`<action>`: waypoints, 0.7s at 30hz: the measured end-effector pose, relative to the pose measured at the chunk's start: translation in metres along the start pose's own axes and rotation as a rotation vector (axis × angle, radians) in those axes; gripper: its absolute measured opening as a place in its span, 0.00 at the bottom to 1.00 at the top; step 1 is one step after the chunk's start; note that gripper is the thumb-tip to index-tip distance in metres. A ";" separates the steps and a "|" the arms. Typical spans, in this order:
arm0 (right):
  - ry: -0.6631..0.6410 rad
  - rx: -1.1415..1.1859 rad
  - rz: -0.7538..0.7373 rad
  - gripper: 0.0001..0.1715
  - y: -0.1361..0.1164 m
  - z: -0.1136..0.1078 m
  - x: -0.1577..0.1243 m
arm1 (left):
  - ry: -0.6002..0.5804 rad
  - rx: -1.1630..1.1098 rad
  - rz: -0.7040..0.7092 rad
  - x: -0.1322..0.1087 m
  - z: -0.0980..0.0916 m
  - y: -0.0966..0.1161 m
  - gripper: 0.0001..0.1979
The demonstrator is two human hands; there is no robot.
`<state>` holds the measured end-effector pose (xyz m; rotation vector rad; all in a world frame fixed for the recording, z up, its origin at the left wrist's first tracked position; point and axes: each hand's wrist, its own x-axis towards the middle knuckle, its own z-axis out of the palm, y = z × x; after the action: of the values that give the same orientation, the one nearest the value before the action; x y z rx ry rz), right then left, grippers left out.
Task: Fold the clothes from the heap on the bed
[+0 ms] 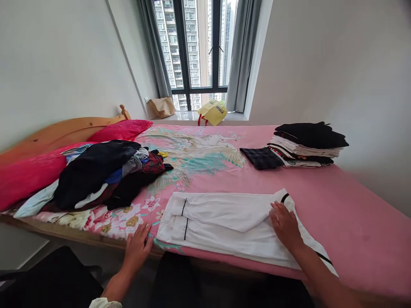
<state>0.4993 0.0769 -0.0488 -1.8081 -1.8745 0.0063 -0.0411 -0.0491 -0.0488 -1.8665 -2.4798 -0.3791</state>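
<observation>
A white garment (pixel 224 222) with thin black trim lies partly folded on the near edge of a pink bed (pixel 337 201). My right hand (pixel 284 224) rests flat on the garment's right part, fingers stretched out. My left hand (pixel 138 246) lies open on the bed's front edge, just left of the garment, fingers spread and holding nothing.
A heap of unfolded clothes (pixel 102 175) lies at the left beside red pillows (pixel 32 171). A stack of folded clothes (pixel 305 143) sits at the far right, with a dark checked piece (pixel 261 157) next to it. A yellow bag (pixel 212 112) and a brown bag (pixel 161 107) stand on the window sill.
</observation>
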 end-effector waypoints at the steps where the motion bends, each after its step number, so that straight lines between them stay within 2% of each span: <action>1: 0.016 0.046 -0.063 0.29 -0.019 -0.001 0.000 | -0.021 0.020 0.029 -0.004 0.001 0.000 0.25; 3: -0.011 0.134 -0.193 0.27 -0.067 -0.001 -0.001 | -0.054 0.063 0.063 -0.008 0.000 0.004 0.26; 6: -0.175 0.204 -0.360 0.25 -0.149 0.008 -0.007 | -0.095 0.109 0.051 -0.009 -0.004 0.014 0.28; 9: -0.337 0.239 -0.467 0.25 -0.219 0.029 -0.011 | -0.125 0.118 0.017 -0.005 -0.007 0.022 0.31; 11: -0.393 0.255 -0.478 0.26 -0.251 0.048 -0.012 | -0.135 0.119 0.004 0.001 -0.008 0.028 0.32; 13: -0.410 0.258 -0.438 0.28 -0.272 0.069 -0.012 | -0.139 0.130 -0.015 0.008 -0.007 0.036 0.32; 15: -0.391 0.244 -0.387 0.28 -0.281 0.088 -0.012 | -0.147 0.153 -0.029 0.018 -0.005 0.045 0.31; 19: -0.309 0.230 -0.362 0.28 -0.281 0.113 -0.017 | -0.191 0.165 0.007 0.040 0.002 0.062 0.29; 21: -0.305 0.233 -0.350 0.29 -0.280 0.116 -0.019 | -0.147 0.109 0.050 0.047 0.007 0.068 0.27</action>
<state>0.1960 0.0711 -0.0545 -1.3647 -2.2732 0.3778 0.0106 0.0144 -0.0353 -1.9749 -2.4808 -0.1062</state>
